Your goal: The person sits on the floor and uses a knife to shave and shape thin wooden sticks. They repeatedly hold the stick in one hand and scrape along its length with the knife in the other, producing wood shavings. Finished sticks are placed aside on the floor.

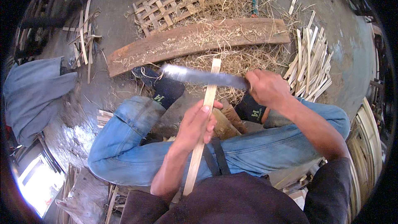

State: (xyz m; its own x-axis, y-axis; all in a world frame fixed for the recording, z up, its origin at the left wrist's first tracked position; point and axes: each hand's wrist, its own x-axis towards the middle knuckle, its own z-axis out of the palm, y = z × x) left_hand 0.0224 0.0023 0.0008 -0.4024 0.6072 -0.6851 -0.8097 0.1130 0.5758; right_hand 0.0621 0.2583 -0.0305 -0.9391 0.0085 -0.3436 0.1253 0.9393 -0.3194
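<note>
Long wooden plank (199, 41) lies across the floor, shavings (232, 60) heaped around it. Woven bamboo mat (166, 2) behind the plank. Pile of cut bamboo strips (313, 60) to the right, smaller loose bundle (84, 37) at left. Grey cloth (35, 91) far left.

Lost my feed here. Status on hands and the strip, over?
Left hand shut on bamboo strip. Right hand shut on knife, blade lying across strip's far end. Shavings and plank beyond; nothing blocking.
</note>
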